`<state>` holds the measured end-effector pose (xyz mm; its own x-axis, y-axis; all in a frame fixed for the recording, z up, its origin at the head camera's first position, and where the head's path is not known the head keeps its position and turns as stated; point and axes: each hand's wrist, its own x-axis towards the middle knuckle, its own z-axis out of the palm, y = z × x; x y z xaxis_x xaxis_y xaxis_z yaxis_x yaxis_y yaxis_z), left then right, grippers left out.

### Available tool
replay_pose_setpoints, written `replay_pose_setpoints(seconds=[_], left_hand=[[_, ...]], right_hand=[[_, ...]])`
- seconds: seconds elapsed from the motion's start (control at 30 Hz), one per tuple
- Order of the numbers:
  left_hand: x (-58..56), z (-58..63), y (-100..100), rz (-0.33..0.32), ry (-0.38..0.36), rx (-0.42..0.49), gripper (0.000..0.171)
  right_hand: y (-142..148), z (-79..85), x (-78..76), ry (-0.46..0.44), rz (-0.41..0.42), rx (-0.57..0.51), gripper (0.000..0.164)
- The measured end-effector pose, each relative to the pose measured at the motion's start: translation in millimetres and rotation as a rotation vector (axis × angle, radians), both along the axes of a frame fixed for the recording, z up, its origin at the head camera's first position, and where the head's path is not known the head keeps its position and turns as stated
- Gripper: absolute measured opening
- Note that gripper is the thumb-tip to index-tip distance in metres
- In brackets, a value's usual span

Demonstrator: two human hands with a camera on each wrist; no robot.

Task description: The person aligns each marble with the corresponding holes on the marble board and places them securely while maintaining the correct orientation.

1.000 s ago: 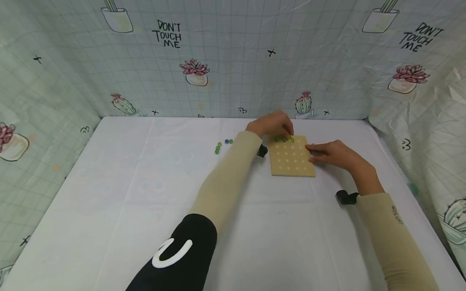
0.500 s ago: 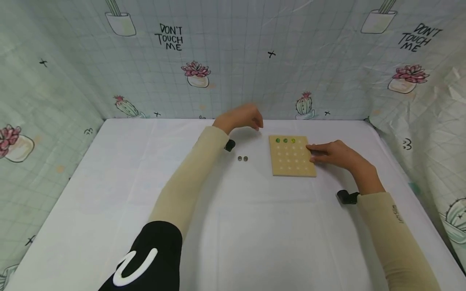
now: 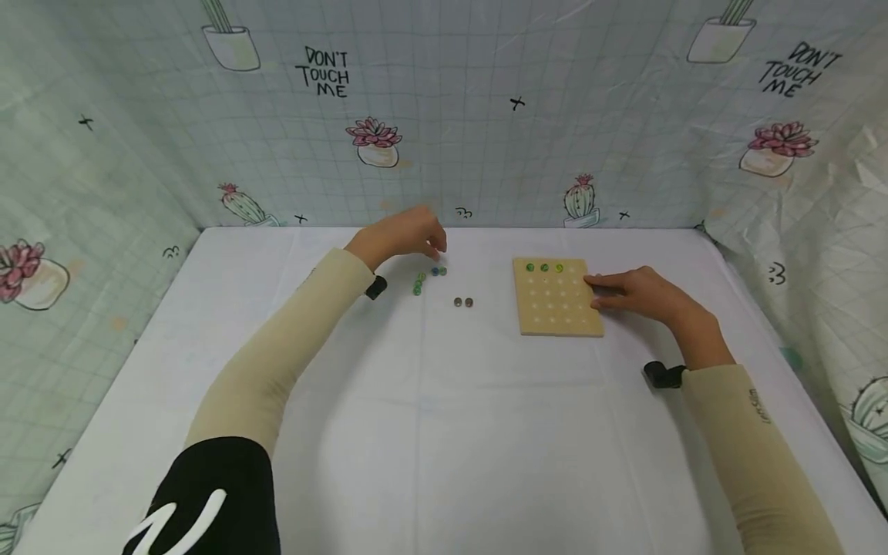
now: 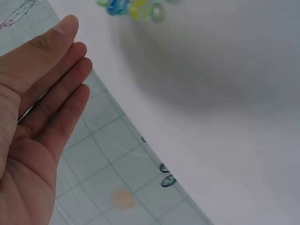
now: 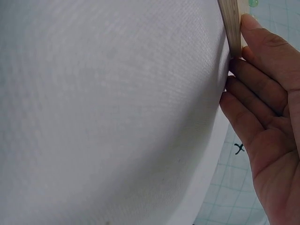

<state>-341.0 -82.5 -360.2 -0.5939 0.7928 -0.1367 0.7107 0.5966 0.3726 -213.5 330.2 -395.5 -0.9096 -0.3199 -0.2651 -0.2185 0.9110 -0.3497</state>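
In the head view my left hand [image 3: 409, 233] is just above a loose cluster of glass marbles [image 3: 418, 290] near the table's far edge. Its fingers bend loosely with nothing between them, and the left wrist view shows the blue and yellow marbles [image 4: 140, 9] apart from the fingertips. A square wooden board [image 3: 555, 316] with rows of round hollows lies flat to the right. Three green marbles [image 3: 544, 267] sit in its far row. My right hand [image 3: 638, 294] touches the board's right edge with thumb and fingertips; the right wrist view shows its fingers mostly straight against the wood.
Two brownish marbles [image 3: 463, 302] lie side by side between the cluster and the board. The white-covered table [image 3: 486, 447] meets a patterned curtain [image 3: 444, 116] at the back and on both sides.
My left hand has moved left from over the board's far row to the loose marbles. Its sleeve uncovered the two brownish marbles. The right hand has stayed at the board's edge.
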Motion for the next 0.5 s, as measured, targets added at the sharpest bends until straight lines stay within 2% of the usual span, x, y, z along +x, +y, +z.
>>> replay_pose_setpoints(seconds=[0.2, 0.4, 0.5], left_hand=[[6.1, -8.8, -14, 0.027, 0.028, 0.015, 0.019], [13.1, -14.2, -26, 0.091, -0.024, 0.006, 0.019], [16.1, -15.2, -31, 0.094, -0.038, 0.007, 0.017]], right_hand=[[1, -2.3, -0.2, -0.010, -0.010, -0.008, 0.062], [-1, -0.8, 0.0, -0.025, -0.022, -0.007, 0.064], [-1, -0.3, -0.3, -0.025, -0.023, -0.002, 0.064]])
